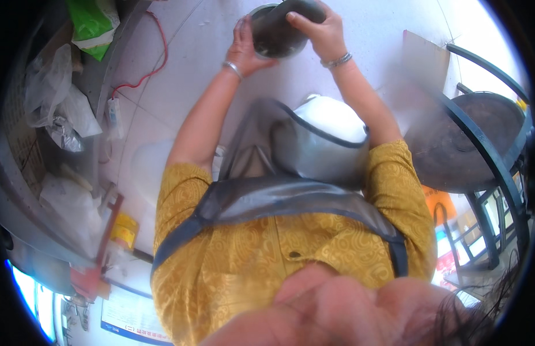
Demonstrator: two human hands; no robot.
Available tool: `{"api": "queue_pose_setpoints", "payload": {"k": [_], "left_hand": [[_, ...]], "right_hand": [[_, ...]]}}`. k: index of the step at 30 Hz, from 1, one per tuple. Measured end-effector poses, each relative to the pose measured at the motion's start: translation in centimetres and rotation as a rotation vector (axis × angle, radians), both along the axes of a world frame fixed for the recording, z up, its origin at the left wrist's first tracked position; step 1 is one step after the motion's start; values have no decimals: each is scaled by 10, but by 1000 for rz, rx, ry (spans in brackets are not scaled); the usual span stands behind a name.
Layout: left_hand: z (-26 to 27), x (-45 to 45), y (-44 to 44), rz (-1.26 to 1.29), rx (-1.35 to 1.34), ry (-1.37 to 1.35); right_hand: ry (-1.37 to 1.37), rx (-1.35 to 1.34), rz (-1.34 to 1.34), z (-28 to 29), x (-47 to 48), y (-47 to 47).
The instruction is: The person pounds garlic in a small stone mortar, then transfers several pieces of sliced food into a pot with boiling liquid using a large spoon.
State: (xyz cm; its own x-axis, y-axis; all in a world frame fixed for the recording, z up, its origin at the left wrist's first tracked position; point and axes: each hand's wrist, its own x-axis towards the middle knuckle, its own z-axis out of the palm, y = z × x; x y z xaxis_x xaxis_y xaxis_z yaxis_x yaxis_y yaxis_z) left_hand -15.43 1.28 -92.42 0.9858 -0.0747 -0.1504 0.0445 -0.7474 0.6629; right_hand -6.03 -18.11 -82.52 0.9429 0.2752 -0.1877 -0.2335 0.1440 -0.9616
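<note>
In the head view, at the top edge, my left hand (246, 48) holds the left side of a round metal bowl (281, 51), its thumb along the near rim. The bowl's inside looks dark. My right hand (327, 31) grips a dark grey, smooth, rounded vessel (303, 9), which lies tilted across the bowl's upper right part. What the vessel contains is hidden, and its far end is cut off by the picture's edge. A grey see-through apron (289, 197) hangs from my chest. Beyond its edge shows a white rounded thing (334, 114) that I cannot identify.
On the left, a metal counter (88, 160) carries a green bag (92, 26), clear plastic bags (51, 86) and crumpled foil (64, 132). A red cord (163, 43) runs to a white power strip (115, 116). At right stands a dark round pan-like disc (462, 142) beside a dark metal frame (479, 140).
</note>
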Motion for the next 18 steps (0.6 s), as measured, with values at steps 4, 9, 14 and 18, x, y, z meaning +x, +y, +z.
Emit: {"api": "queue_pose_setpoints", "payload": {"k": [4,9,14,18], "left_hand": [[-7,0,9,-8,-76,-4],[-5,4,9,-32,-80,-74],[-4,3,10,-79,-79,6],[-1,0,17,-50,-79,-28]], "right_hand": [[112,62,-7,23,11,-5],[41,-1,-29,22,-8,-1],[70,-61,15,8,3,0],[-64,16,-15,28,-3,7]]}}
